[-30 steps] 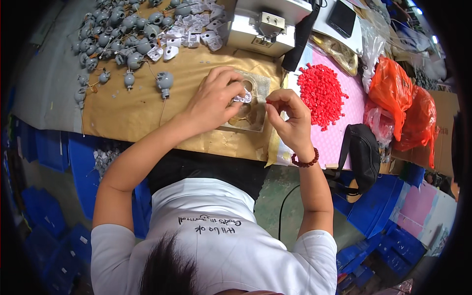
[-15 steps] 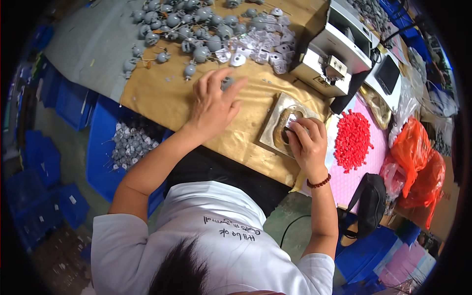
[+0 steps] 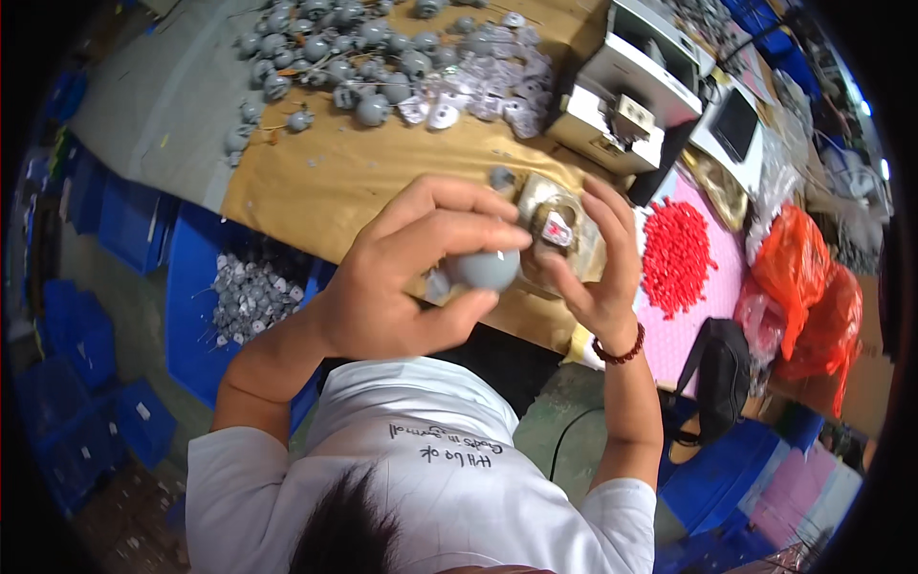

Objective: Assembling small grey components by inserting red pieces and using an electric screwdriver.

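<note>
My left hand point(image 3: 402, 268) is closed round a shiny grey ball-shaped part point(image 3: 488, 270), with the thumb below it and the fingers above. A paler bit shows beside the ball, too blurred to name. Just right of it, my right hand point(image 3: 607, 263) holds its fingers apart with nothing between them. Between the hands lies a square metal fixture point(image 3: 537, 191) with a rounded recess. In that recess sits a small white piece point(image 3: 557, 230) with a red spot on it. A small grey part point(image 3: 501, 177) lies at the fixture's far left corner.
Many grey ball-shaped parts point(image 3: 373, 108) and translucent white pieces point(image 3: 488, 86) are heaped at the back. A white machine point(image 3: 612, 134) stands back right, a red pile of small pieces point(image 3: 675, 258) at right. A blue bin point(image 3: 186, 306) of grey parts is at lower left.
My left hand has come nearer and right, now gripping a grey ball held over the fixture's side. My right hand has lifted off the white piece and spread its fingers.
</note>
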The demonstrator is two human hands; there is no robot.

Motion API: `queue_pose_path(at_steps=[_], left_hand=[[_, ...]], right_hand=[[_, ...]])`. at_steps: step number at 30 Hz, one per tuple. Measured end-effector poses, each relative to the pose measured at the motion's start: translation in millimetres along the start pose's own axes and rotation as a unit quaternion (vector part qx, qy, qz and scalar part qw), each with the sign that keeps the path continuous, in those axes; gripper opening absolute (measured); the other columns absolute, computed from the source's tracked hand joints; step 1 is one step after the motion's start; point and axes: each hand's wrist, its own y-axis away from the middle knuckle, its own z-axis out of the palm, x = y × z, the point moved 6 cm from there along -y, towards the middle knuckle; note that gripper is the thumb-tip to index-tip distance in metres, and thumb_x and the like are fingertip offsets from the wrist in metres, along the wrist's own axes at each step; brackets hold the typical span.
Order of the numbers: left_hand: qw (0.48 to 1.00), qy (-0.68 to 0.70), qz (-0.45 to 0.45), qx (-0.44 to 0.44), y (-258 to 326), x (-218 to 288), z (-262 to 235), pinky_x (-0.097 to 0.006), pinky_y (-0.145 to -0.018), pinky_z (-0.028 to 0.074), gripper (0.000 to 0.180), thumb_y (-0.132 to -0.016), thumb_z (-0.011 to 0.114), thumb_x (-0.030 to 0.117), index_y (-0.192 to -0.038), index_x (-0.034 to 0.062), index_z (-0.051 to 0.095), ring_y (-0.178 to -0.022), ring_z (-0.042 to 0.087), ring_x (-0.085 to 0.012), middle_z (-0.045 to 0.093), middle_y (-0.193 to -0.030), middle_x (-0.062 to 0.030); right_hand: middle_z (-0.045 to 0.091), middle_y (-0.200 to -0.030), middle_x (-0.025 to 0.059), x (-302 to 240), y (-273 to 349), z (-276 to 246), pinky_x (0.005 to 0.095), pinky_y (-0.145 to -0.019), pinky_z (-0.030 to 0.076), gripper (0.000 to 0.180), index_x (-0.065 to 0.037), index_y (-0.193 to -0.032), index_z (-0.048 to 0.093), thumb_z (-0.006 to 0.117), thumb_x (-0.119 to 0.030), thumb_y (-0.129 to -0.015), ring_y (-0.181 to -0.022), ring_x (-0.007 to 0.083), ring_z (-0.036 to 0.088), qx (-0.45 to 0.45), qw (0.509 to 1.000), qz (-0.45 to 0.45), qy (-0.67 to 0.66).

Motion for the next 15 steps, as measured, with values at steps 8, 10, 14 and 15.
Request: queue_pose_path(at_steps=[8, 10, 14, 15], left_hand=[[0.933, 0.318, -0.167, -0.029, 0, -38, 36, -0.037, -0.095, 0.049, 0.036, -0.089, 0.055, 0.008, -0.125, 0.0037, 0.051, -0.114, 0.061, -0.027, 0.052, -0.128, -0.0171], [0.911, 0.318, -0.259, -0.051, 9, -60, 51, -0.031, -0.092, 0.049, 0.039, -0.091, 0.059, 0.007, -0.13, 0.0042, 0.05, -0.112, 0.061, -0.0199, 0.054, -0.128, -0.0128], [0.947, 0.117, -0.275, -0.115, 19, -89, 77, -0.032, -0.09, 0.05, 0.048, -0.084, 0.073, 0.009, -0.128, 0.0049, 0.053, -0.109, 0.061, -0.0178, 0.057, -0.121, -0.0094], [0.961, 0.068, -0.244, -0.112, 17, -88, 78, -0.033, -0.09, 0.05, 0.046, -0.084, 0.073, 0.008, -0.126, 0.005, 0.055, -0.108, 0.061, -0.02, 0.057, -0.12, -0.01]], right_hand=[[0.07, -0.095, 0.0074, 25, 34, -1, 0.0185, -0.057, 0.046, 0.029, 0.001, -0.125, 0.059, 0.06, -0.002, -0.096, -0.067, 0.0049, 0.058, -0.053, 0.837, 0.356, -0.412], [0.071, -0.094, 0.0066, 32, 43, -8, 0.0224, -0.058, 0.049, 0.027, 0.001, -0.121, 0.063, 0.063, -0.001, -0.094, -0.066, 0.0073, 0.061, -0.045, 0.85, 0.355, -0.386], [0.066, -0.083, 0.0086, 26, 41, -11, 0.0291, -0.06, 0.053, 0.024, -0.003, -0.106, 0.069, 0.071, 0.001, -0.083, -0.07, 0.018, 0.066, -0.126, 0.968, 0.218, 0.006], [0.065, -0.083, 0.0088, 25, 41, -9, 0.03, -0.06, 0.053, 0.025, -0.003, -0.105, 0.069, 0.071, 0.001, -0.081, -0.071, 0.0201, 0.066, -0.127, 0.978, 0.16, 0.045]])
